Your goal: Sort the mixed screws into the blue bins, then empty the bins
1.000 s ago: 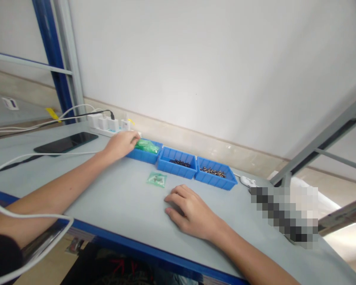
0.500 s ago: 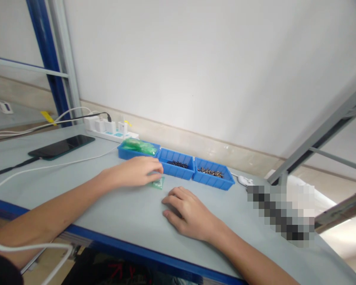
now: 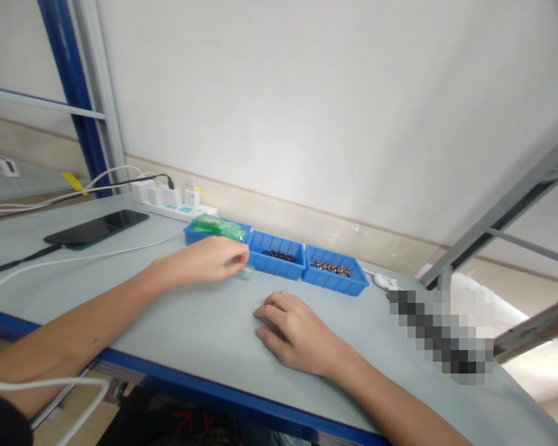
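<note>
My left hand (image 3: 216, 257) is in front of the blue bins, its fingers pinched on a small green plastic bag (image 3: 246, 272) that sticks out under the fingertips. The bag is blurred and partly hidden. More green bags (image 3: 218, 228) fill the left blue bin (image 3: 195, 236), just behind this hand. Dark small screws or similar parts lie in the middle bin (image 3: 274, 266), brassy ones in the right bin (image 3: 339, 284). On the tabletop my right hand (image 3: 291, 334) rests with loosely curved fingers apart and nothing in them.
A black phone (image 3: 97, 229) on a cable lies at the left. Behind it is a white power strip (image 3: 167, 207) with several plugs. A white cable crosses the grey table (image 3: 190, 334). White earphones (image 3: 385, 282) and a blurred-out dark object (image 3: 434, 334) are at the right.
My left hand has moved slightly back and left, raising the small green bag, which now looks blurred. My right hand has stayed in place.
</note>
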Available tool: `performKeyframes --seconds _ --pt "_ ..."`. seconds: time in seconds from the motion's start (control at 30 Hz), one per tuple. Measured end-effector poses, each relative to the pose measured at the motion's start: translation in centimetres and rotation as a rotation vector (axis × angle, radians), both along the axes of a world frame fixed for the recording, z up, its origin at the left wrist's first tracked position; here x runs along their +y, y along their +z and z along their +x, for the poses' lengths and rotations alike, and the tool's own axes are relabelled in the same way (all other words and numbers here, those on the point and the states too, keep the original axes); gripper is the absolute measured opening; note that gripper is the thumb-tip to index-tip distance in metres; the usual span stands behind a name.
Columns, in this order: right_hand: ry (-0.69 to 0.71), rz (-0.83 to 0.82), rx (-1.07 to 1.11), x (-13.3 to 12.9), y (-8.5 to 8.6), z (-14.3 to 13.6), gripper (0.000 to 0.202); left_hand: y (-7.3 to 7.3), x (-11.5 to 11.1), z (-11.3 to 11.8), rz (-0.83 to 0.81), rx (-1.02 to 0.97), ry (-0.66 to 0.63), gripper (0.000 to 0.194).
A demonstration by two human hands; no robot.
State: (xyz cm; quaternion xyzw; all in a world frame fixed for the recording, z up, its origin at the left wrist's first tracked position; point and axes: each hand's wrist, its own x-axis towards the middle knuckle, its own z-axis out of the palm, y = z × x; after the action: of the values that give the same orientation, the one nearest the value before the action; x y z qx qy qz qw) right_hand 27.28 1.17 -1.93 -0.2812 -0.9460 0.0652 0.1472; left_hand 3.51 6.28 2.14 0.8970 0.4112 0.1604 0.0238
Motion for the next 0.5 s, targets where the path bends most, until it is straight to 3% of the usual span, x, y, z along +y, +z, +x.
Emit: performKeyframes --seconds 0.13,0.27,0.5 --pt "0.000 0.014 -0.007 0.0 0.0 0.0 0.020 1.1 0.5 -1.3 0.279 -0.195 0.216 0.023" --pt "0.000 0.027 0.008 0.0 -0.1 -0.1 0.020 2.1 2.6 -2.6 0.386 -0.346 0.414 0.023" --pt "-0.008 0.047 -0.023 0.2 0.1 -0.1 0.022 3.4 8.7 -2.1 0.323 -0.144 0.280 0.023"
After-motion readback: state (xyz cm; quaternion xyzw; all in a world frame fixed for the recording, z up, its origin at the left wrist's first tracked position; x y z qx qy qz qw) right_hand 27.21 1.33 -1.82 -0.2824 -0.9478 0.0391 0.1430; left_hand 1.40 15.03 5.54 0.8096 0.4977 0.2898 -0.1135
